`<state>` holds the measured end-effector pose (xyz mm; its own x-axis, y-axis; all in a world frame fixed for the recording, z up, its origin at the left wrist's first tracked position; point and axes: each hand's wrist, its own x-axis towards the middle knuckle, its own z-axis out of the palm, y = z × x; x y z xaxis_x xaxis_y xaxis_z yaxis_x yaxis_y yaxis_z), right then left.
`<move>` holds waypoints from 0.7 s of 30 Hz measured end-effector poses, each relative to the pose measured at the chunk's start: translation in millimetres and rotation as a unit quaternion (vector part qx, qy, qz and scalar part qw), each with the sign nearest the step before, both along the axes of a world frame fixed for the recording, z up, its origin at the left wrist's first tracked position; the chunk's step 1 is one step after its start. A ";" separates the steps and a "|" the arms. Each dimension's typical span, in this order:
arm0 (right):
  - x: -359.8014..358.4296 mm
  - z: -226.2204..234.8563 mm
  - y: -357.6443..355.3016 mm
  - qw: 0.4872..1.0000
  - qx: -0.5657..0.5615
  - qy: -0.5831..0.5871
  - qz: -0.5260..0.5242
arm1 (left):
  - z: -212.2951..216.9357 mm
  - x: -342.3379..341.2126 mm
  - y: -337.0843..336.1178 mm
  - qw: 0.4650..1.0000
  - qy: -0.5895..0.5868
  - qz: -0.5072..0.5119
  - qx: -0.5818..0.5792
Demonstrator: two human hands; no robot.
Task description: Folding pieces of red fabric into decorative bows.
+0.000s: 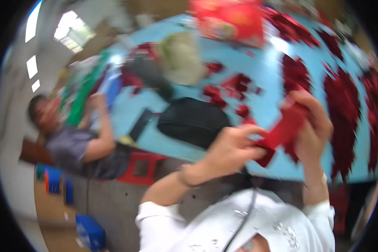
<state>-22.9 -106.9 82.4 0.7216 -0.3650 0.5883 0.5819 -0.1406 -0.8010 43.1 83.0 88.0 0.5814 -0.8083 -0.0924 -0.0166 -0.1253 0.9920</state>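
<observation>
Between my two hands, above the table's near edge, is a red piece, perhaps cloth or ribbon [286, 126], blurred by motion. My left hand [234, 146] pinches its lower left end, where a darker red part hangs down. At the upper right end, my right hand [314, 119] is closed on it with the thumb and fingers. Just beyond the right hand lies a heap of dark red shiny pieces [296, 71]. A black rounded bag or cap-like thing [193, 119] rests on the table left of my left hand.
The light blue table [180, 147] carries more dark red heaps [342, 113] at the right and scattered red scraps [237, 84] in the middle. A red printed bag [229, 21] stands at the back. Another person [77, 138] sits at the left, beside a red stool [140, 168].
</observation>
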 end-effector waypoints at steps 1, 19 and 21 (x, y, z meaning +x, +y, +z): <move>-0.3 -15.9 -11.5 0.999 0.009 -0.013 0.030 | -1.2 0.9 1.1 0.999 0.021 -0.022 -0.010; -59.0 42.0 -8.5 0.944 -0.042 -0.130 0.300 | 1.4 11.6 -6.9 0.969 -0.187 0.097 -0.126; -70.8 70.8 9.8 0.901 -0.056 -0.136 0.407 | 13.0 14.9 -4.6 0.964 -0.161 0.123 -0.172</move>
<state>-93.7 -97.1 153.3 0.5461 0.2931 0.7848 0.7016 0.3518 -0.6196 58.0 78.5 101.0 0.7133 -0.5928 0.3739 -0.3423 0.1708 0.9239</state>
